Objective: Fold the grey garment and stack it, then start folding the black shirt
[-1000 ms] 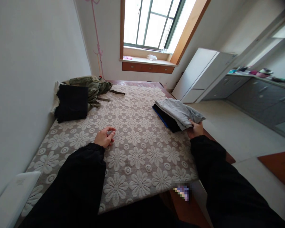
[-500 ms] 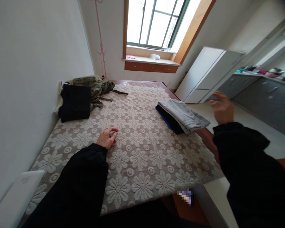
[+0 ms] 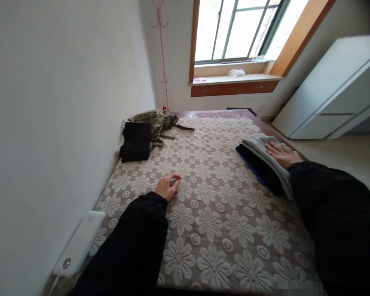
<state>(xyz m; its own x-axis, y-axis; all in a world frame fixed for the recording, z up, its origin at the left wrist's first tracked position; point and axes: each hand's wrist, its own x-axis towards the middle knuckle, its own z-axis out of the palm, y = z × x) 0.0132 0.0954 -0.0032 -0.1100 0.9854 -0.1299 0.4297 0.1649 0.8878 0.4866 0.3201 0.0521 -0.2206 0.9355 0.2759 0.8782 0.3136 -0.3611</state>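
My right hand [image 3: 282, 153] lies flat, fingers spread, on top of a folded grey garment [image 3: 267, 153] that tops a small stack with a black and blue garment [image 3: 256, 166] beneath, at the right side of the bed. My left hand [image 3: 168, 186] rests on the flower-patterned bedspread [image 3: 216, 205] near the middle, fingers loosely curled, holding nothing I can make out. Both arms wear black sleeves.
A folded black garment [image 3: 136, 142] and a crumpled olive garment [image 3: 156, 122] lie at the far left by the wall. A white device [image 3: 79, 243] sits at the bed's left edge. A white cabinet [image 3: 333, 88] stands at right, a pink coat stand [image 3: 162, 49] by the window.
My right hand let go of the stack's near edge, lifted into the air, then came down flat on the grey garment. The view swung left; my left hand stayed put.
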